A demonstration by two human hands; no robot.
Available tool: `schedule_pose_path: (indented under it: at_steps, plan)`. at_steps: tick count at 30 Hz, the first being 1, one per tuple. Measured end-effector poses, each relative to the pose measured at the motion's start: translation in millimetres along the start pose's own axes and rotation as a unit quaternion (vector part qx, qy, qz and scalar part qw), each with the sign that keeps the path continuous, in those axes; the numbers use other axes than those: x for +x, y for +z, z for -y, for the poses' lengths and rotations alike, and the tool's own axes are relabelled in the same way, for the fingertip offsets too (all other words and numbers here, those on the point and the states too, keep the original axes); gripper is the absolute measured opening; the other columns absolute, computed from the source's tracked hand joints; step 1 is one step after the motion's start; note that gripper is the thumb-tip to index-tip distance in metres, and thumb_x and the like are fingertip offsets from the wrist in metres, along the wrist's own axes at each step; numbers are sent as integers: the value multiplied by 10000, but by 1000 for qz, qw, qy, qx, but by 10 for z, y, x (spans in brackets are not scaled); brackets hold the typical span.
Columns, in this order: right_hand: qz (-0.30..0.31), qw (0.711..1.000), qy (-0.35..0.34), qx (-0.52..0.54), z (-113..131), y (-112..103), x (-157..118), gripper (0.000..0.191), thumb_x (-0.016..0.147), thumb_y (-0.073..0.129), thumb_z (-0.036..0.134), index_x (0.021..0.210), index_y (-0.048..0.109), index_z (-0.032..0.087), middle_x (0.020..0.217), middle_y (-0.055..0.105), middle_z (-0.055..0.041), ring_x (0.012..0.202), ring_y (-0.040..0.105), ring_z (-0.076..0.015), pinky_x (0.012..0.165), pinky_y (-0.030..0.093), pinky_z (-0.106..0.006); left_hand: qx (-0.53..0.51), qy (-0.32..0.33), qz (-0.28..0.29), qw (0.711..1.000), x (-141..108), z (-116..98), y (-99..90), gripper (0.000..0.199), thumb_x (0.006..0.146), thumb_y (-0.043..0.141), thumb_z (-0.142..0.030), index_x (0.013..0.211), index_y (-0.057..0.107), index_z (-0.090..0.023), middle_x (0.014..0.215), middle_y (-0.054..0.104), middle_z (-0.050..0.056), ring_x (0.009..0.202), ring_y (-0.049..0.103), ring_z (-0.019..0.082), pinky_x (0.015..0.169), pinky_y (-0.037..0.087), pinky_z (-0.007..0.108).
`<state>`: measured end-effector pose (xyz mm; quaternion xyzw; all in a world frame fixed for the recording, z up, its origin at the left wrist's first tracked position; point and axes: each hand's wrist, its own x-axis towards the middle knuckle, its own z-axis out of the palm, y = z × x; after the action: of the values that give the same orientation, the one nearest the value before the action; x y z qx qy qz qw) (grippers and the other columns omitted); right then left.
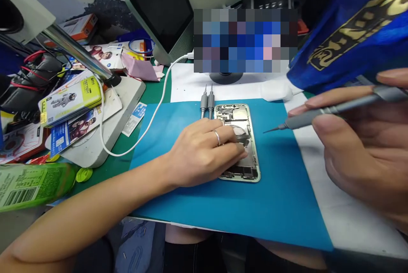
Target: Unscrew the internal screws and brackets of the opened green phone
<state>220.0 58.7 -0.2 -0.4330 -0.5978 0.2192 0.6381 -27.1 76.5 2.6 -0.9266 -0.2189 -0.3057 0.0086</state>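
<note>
An opened smartphone [248, 167] with its inner parts exposed lies on the blue mat [236, 209]. Over its left and middle part rests my left hand [207, 150], a ring on one finger. Its fingers are bent and close together, with the tips down on the phone's insides; whatever they pinch is hidden. To the right, above the mat, my right hand [357, 150] grips a grey precision screwdriver [306, 118]. The screwdriver's thin tip points left toward the phone without touching it. Two more grey screwdrivers [207, 102] lie just beyond my left hand, tips pointing away.
A white cable [156, 116] loops along the mat's left side. Further left are a heavy stand base [92, 150], a yellow battery box [72, 101] and a green bottle [35, 186]. Behind stand a dark screen [159, 3] and a blue bag [350, 31]. One back area is pixelated.
</note>
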Motion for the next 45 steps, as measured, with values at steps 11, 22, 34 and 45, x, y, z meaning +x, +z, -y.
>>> schedule_pose_path:
  at_steps: [11,22,34,45]
  plan:
    - [22,982,-145,-119,-236,-71,262,421,982,666,150,1327,527,348,1292,495,-2,1032,700,-91,826,658,-297,36,-82,164,982,709,59,312,173,967,682,-260,862,796,-182,881,733,65,826,658,226,604,380,331]
    - [-1,982,-153,-107,-194,-102,268,413,953,697,164,1296,519,310,1344,503,33,1004,701,-63,871,637,-261,-10,-118,73,990,641,61,128,139,974,685,-219,924,806,-173,899,740,60,794,671,190,677,482,324]
    - [-41,984,-135,-107,-122,-115,247,401,992,647,175,1324,520,361,1407,466,52,1037,695,-61,936,651,-313,-49,-93,83,991,192,-139,-120,208,1013,612,-212,853,727,-145,846,706,70,741,645,178,664,481,323]
    - [-53,984,-134,-105,-190,-102,253,452,951,700,190,1336,614,410,1423,501,35,1023,708,-132,846,670,-363,-102,-53,30,993,-9,-100,-134,468,1120,352,-277,683,495,-194,569,409,-25,546,304,138,553,243,345]
